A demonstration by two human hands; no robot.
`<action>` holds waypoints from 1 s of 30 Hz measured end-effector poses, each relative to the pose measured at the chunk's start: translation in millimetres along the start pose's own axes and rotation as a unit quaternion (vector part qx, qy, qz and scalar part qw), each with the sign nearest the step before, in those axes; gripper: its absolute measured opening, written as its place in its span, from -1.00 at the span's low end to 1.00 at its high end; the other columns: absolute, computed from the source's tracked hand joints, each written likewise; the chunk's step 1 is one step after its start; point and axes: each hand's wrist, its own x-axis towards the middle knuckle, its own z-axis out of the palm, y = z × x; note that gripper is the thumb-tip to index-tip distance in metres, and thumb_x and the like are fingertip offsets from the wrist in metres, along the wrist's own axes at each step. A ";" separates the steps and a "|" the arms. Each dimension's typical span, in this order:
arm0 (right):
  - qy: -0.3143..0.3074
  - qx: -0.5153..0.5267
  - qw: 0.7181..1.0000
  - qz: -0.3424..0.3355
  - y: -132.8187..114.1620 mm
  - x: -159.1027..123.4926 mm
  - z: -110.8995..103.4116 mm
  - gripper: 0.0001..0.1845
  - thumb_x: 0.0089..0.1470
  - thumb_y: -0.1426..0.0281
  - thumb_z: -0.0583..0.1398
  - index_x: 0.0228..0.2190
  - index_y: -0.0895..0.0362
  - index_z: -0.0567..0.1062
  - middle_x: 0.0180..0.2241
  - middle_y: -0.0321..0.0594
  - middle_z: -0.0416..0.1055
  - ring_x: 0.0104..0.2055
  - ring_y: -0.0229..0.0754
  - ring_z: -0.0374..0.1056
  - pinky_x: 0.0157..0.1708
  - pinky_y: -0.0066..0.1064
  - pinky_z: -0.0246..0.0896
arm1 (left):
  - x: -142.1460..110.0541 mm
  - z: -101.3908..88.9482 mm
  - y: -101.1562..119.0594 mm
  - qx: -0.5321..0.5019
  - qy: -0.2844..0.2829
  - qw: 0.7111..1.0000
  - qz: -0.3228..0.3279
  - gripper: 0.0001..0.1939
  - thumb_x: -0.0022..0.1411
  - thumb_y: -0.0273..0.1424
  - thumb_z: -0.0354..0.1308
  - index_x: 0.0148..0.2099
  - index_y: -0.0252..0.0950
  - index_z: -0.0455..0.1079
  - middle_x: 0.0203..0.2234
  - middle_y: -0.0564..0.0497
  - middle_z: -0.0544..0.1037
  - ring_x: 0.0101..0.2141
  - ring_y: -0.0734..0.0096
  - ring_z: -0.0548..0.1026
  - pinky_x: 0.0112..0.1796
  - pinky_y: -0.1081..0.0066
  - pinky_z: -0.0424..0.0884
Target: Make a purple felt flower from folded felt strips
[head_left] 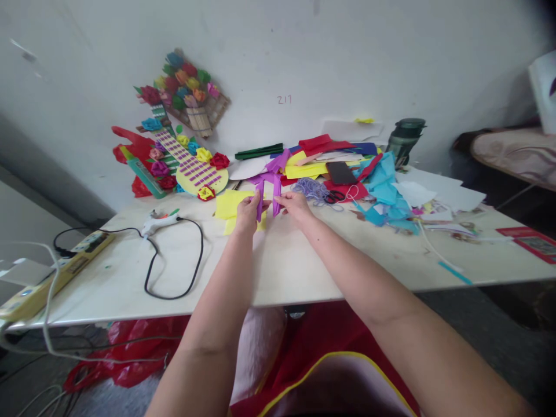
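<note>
Both of my hands are over the middle of the white table (pixel 299 260). My left hand (pixel 248 213) pinches a folded purple paper strip (pixel 260 201), held upright. In my right hand (pixel 296 205) is a second purple paper strip (pixel 277 196), also upright, its lower part between thumb and fingers. A narrow gap separates the two strips. Beneath and left of my left hand lie yellow paper sheets (pixel 228 204). Just right of my right hand are a heap of lavender yarn (pixel 309 189) and black-handled scissors (pixel 334 197).
Coloured paper (pixel 321 168), a dark phone (pixel 341 172) and crumpled blue paper (pixel 384 185) lie behind. A green bottle (pixel 406 139) stands back right. On the left are flower-decorated crafts (pixel 191 156), a glue gun (pixel 160 223) with a looping cord, and a power strip (pixel 65 272).
</note>
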 end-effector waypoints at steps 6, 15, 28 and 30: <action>-0.026 0.020 0.999 -0.005 -4.3 1.3 -3.3 -0.85 -0.15 0.39 0.32 -0.56 0.19 0.45 -0.66 -0.39 0.36 -0.62 -0.39 0.27 -0.67 -0.58 0.11 | 2.6 -1.9 -3.5 0.005 -0.001 1.000 0.000 -0.71 0.09 -0.22 0.22 -0.41 -0.32 0.24 -0.56 -0.07 0.55 -0.43 0.37 0.56 -0.28 0.36 0.46; -0.039 -0.075 0.996 -0.034 2.5 6.7 -3.8 -0.87 -0.13 0.37 0.26 -0.58 0.18 0.46 -0.66 -0.37 0.35 -0.59 -0.34 0.29 -0.64 -0.55 0.12 | 9.0 -1.0 -13.4 0.061 -0.015 0.997 0.037 -0.80 0.11 -0.30 0.18 -0.38 -0.33 0.29 -0.63 0.08 0.45 -0.59 0.52 0.43 -0.47 0.48 0.36; 0.022 -0.284 0.955 -0.085 3.7 7.2 -1.2 -0.80 -0.09 0.25 0.21 -0.54 0.12 0.52 -0.56 -0.30 0.44 -0.40 -0.23 0.40 -0.36 -0.44 0.26 | 9.7 8.1 -23.9 0.259 0.056 0.958 0.114 -0.82 0.10 -0.31 0.16 -0.42 -0.32 0.35 -0.65 0.11 0.37 -0.60 0.53 0.31 -0.52 0.51 0.22; 0.026 -0.297 0.951 -0.078 0.6 4.1 -1.3 -0.79 -0.07 0.25 0.20 -0.51 0.13 0.53 -0.54 -0.30 0.46 -0.38 -0.22 0.41 -0.35 -0.44 0.26 | 8.1 9.1 -23.0 0.265 0.062 0.955 0.116 -0.82 0.10 -0.31 0.16 -0.42 -0.32 0.36 -0.64 0.10 0.38 -0.59 0.52 0.33 -0.51 0.51 0.23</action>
